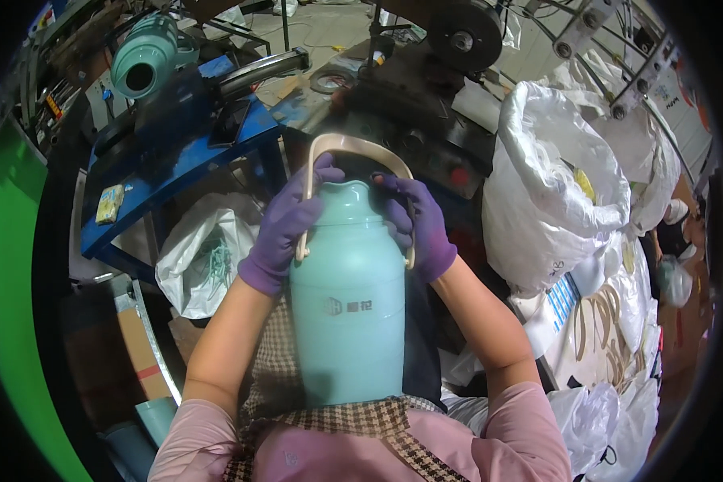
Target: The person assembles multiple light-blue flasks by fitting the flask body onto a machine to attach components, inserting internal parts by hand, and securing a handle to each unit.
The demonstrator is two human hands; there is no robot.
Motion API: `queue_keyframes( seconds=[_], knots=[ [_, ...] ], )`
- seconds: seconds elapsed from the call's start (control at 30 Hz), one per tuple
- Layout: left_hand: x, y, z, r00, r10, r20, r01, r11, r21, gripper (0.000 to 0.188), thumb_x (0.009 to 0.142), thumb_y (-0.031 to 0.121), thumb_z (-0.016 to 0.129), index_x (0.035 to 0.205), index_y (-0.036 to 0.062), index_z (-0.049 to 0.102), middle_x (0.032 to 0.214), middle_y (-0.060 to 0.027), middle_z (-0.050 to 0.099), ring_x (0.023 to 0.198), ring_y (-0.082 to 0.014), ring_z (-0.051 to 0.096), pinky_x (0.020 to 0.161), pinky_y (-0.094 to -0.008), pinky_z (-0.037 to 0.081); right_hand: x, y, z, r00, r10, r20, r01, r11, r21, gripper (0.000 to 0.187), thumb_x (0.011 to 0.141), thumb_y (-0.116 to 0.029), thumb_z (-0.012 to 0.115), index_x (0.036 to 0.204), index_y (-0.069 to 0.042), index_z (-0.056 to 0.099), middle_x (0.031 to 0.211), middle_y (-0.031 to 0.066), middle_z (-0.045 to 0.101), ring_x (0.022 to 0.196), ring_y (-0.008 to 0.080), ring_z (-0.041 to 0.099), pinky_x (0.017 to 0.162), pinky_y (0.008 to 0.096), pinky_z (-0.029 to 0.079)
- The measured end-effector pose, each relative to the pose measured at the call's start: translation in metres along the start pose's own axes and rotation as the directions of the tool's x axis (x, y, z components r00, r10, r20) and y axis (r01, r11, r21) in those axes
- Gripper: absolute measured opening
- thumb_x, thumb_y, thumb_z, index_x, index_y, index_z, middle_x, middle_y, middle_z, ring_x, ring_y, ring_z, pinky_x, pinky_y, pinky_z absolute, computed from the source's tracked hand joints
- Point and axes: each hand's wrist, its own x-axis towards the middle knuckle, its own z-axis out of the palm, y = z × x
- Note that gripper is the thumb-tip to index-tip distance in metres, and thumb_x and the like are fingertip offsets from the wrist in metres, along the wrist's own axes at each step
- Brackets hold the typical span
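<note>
A mint-green thermos jug [349, 273] stands upright against my checked apron, its dark printed mark turned toward me. Its beige carrying handle [353, 143] arches up over the spouted neck. Purple gloves cover both hands. My left hand [279, 233] is closed around the handle's left arm, with fingers by the neck. On the other side my right hand [427, 229] curls around the handle's right arm near its lower end, its fingertips partly hidden behind the handle. The far side of the jug is out of sight.
A blue worktable [169, 173] stands at the left, with another mint-green jug [140, 64] lying beyond it. A dark machine [426, 104] is ahead. A large white sack [514, 209] stands right, beige handles [598, 321] beside it. A white bag [181, 277] holds green strips.
</note>
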Motion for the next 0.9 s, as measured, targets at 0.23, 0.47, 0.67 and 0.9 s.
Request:
queue_keyframes(
  seconds=[0.23, 0.47, 0.67, 0.9],
  knots=[
    [-0.003, -0.024, 0.01, 0.996, 0.091, -0.025, -0.087, 0.779, -0.621, 0.064, 0.075, 0.017, 0.073, 0.132, -0.0047, 0.056, 0.136, -0.0156, 0.057, 0.135, -0.0273, 0.048, 0.122, -0.0432, 0.028, -0.026, 0.003, -0.011, 0.851, -0.487, 0.196, 0.524, 0.771, -0.362, 0.028, 0.097, -0.018, 0.056, 0.118, 0.0, 0.062, 0.107, 0.0028, 0.061, 0.095, 0.0116, 0.054, 0.088, 0.0274, 0.043],
    [0.003, -0.021, 0.007, 0.995, 0.054, 0.081, -0.02, 0.931, -0.366, 0.058, 0.077, 0.023, 0.076, 0.126, -0.0022, 0.061, 0.125, -0.0114, 0.062, 0.128, -0.027, 0.054, 0.122, -0.0438, 0.028, -0.022, 0.005, -0.031, 0.751, -0.593, 0.29, 0.658, 0.643, -0.392, 0.034, 0.089, -0.016, 0.055, 0.118, 0.003, 0.057, 0.112, 0.0087, 0.061, 0.095, 0.0141, 0.053, 0.091, 0.027, 0.041],
    [0.002, 0.016, 0.003, 0.725, 0.581, 0.37, -0.681, 0.683, 0.262, 0.036, 0.086, 0.033, 0.067, 0.108, 0.0044, 0.064, 0.125, -0.0166, 0.061, 0.12, -0.0335, 0.057, 0.108, -0.0499, 0.04, -0.027, -0.001, -0.045, 0.33, -0.564, 0.757, 0.937, 0.096, -0.337, 0.041, 0.093, -0.03, 0.067, 0.118, 0.0, 0.055, 0.105, 0.0084, 0.063, 0.09, 0.0165, 0.062, 0.085, 0.0302, 0.048],
    [-0.033, 0.029, 0.014, 0.781, 0.458, 0.425, -0.598, 0.744, 0.297, 0.049, 0.098, 0.05, 0.056, 0.12, 0.008, 0.067, 0.13, -0.0127, 0.064, 0.119, -0.0331, 0.062, 0.111, -0.0504, 0.04, -0.011, -0.009, -0.017, 0.935, -0.092, 0.343, 0.273, 0.804, -0.528, 0.037, 0.092, -0.021, 0.069, 0.124, -0.006, 0.059, 0.11, 0.0003, 0.061, 0.1, 0.0106, 0.055, 0.09, 0.027, 0.045]
  ],
)
